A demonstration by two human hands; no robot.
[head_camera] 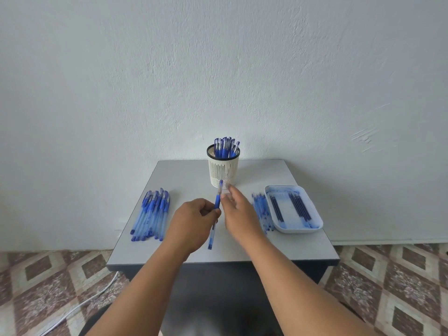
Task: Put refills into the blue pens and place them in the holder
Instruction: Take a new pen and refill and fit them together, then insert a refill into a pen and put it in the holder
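Blue pen point(216, 209) pinched mid-barrel by the left hand point(194, 220); right hand point(236, 209), fingers loose, touches its cap end beside the holder point(223, 169).

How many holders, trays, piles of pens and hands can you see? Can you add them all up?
Holder: 1
Tray: 1
Piles of pens lying on the table: 2, the left pile and the right pile
Hands: 2, the left hand holding one pen and the right hand
Total: 6
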